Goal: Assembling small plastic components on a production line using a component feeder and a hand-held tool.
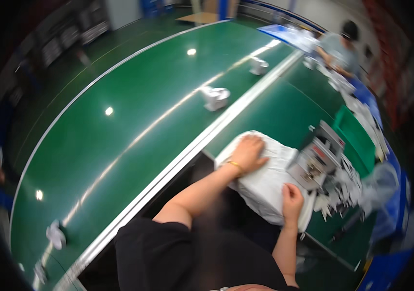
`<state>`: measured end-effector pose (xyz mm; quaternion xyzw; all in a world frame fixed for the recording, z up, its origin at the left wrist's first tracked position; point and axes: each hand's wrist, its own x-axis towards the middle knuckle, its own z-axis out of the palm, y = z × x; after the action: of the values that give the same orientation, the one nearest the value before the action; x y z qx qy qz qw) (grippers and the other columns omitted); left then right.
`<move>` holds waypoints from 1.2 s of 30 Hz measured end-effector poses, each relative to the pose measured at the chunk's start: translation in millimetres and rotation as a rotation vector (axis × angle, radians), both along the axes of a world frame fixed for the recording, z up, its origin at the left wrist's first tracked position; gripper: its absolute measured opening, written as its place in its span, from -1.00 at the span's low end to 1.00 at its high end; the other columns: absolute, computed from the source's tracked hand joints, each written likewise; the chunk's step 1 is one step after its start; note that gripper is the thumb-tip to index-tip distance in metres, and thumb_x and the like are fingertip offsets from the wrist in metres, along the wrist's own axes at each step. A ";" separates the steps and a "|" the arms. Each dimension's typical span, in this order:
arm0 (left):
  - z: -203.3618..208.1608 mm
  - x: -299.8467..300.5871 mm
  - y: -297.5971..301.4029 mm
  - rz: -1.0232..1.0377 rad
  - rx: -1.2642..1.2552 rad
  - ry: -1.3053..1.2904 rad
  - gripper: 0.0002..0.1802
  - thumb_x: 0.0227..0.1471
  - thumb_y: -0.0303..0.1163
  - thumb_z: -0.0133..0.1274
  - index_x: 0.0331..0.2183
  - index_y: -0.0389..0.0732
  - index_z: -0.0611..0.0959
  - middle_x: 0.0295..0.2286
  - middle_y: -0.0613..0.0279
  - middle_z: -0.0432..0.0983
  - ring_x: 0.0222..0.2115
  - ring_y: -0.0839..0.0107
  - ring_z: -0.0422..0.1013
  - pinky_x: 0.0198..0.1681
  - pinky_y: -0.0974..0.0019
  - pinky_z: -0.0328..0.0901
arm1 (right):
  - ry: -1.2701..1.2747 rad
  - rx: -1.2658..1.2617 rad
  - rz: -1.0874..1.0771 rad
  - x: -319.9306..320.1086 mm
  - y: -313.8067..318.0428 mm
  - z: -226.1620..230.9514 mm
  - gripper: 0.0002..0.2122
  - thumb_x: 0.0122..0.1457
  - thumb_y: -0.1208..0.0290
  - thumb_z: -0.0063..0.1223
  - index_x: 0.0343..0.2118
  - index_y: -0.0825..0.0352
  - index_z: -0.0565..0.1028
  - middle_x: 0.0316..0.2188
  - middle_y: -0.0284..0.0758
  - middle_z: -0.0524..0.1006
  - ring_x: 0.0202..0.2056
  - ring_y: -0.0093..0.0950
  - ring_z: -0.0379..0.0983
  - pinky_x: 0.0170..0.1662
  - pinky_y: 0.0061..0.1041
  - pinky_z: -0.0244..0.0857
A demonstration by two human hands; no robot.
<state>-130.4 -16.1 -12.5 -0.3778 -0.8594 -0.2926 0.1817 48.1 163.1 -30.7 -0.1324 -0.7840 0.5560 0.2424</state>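
My left hand [248,154] lies on a white cloth [263,188] spread over the near edge of the work surface, its fingers stretched out and a yellow band at the wrist. At the cloth's right side is my right hand [292,200], fingers curled together; whatever they may hold is too small to make out. Just beyond that hand stands a grey metal box-shaped device [309,167] with an upright panel and small metal parts on its front.
A green conveyor belt [134,111] runs diagonally on the left, carrying white bundles [215,98]. Right of the device are a green bin [355,140], scattered white and dark pieces [340,189] and clear plastic [381,182]. Another person [343,51] works at the far right.
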 end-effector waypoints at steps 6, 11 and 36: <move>-4.8 6.7 -6.9 0.053 0.059 -0.045 -0.36 -0.07 -0.01 0.16 -0.07 -0.29 0.53 -0.01 -0.02 0.42 0.09 0.09 0.26 0.24 0.06 0.03 | -0.018 -0.039 0.024 -2.8 1.6 -4.3 -0.86 0.19 0.46 0.12 -0.28 0.42 0.56 -0.44 -0.45 0.53 -0.43 -0.70 0.35 -0.32 -0.70 0.26; -6.3 6.4 -13.3 0.038 0.201 -0.120 -0.45 -0.05 -0.09 0.19 -0.09 -0.25 0.55 -0.02 0.02 0.43 0.06 0.10 0.29 0.19 0.13 0.12 | 0.003 -0.035 0.037 -3.8 0.6 -5.3 -0.85 0.21 0.42 0.11 -0.27 0.41 0.56 -0.45 -0.45 0.53 -0.44 -0.70 0.35 -0.32 -0.70 0.26; 5.2 366.6 -672.4 2.411 0.172 -0.640 -0.28 -0.07 -0.11 0.17 0.14 0.11 0.31 0.16 0.06 0.20 0.17 0.01 0.15 0.09 -0.27 0.18 | -0.066 0.095 0.095 2.3 -1.5 5.4 -0.78 0.26 0.39 0.05 -0.16 0.46 0.51 -0.31 -0.35 0.53 -0.30 -0.60 0.40 -0.17 -0.62 0.28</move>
<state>236.3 -688.6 -7.3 0.7503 -0.6417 -0.0737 0.1409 50.4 161.6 -25.4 -0.1016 -0.8226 0.5242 0.1955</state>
